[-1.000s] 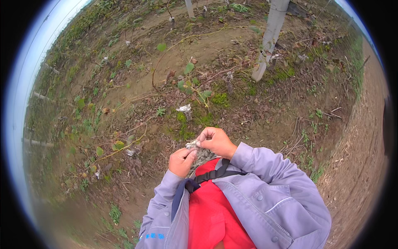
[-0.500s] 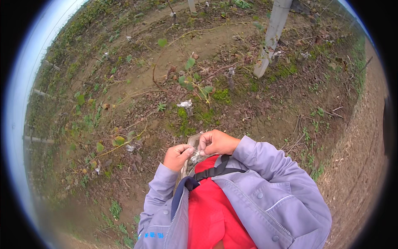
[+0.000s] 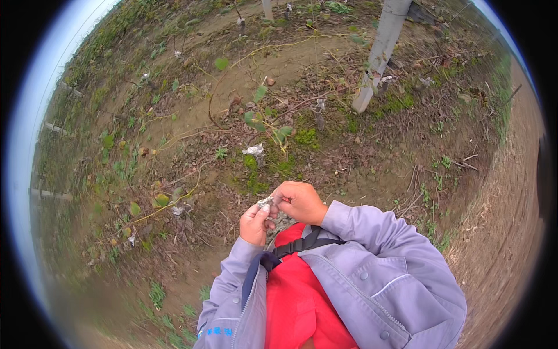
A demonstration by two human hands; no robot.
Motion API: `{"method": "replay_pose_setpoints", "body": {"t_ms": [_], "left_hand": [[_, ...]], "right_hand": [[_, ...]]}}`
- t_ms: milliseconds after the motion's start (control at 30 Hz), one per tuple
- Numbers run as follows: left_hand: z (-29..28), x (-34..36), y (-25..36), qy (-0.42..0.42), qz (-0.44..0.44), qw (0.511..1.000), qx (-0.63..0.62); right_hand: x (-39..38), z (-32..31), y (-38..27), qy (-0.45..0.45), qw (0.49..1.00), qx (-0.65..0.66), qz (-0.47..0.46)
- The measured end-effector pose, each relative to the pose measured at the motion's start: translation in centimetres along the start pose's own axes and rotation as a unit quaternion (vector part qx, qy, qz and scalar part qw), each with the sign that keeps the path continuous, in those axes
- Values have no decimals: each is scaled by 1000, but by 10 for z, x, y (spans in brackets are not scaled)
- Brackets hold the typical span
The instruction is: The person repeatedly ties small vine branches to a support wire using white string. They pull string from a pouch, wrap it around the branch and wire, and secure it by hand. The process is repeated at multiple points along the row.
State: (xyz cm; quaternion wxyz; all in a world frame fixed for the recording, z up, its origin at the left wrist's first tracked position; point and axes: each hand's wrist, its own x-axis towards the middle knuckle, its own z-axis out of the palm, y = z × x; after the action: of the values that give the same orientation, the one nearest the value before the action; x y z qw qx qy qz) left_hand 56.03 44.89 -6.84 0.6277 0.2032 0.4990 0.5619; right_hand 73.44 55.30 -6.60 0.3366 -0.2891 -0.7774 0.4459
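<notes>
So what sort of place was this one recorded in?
Outdoors, probably a cultivated plot, perhaps a vineyard: a pale post stands in the ground, thin leafy stems trail nearby, and a brown dirt strip runs along the right.

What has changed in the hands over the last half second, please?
The pale strands have come up and now show pinched in the left hand; it has shifted slightly rightward, closer to the right hand. No release is visible. The grey post and white-topped stub stand as before.
</notes>
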Motion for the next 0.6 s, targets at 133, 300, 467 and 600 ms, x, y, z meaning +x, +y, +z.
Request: {"method": "replay_pose_setpoints", "body": {"t_ms": [133,300,467,600], "left_hand": [[13,10,-9,11,-16,997,-69],[22,21,-21,51,-23,997,-60],[23,1,-23,69,-13,990,120],[18,-16,-31,34,16,823,567]], "right_hand": [[6,-22,4,-23,968,-134,-213],[8,-45,1,-68,973,-87,-201],[-5,-88,23,-66,996,-49,-26],[-34,-121,67,-1,993,-103,53]]}}
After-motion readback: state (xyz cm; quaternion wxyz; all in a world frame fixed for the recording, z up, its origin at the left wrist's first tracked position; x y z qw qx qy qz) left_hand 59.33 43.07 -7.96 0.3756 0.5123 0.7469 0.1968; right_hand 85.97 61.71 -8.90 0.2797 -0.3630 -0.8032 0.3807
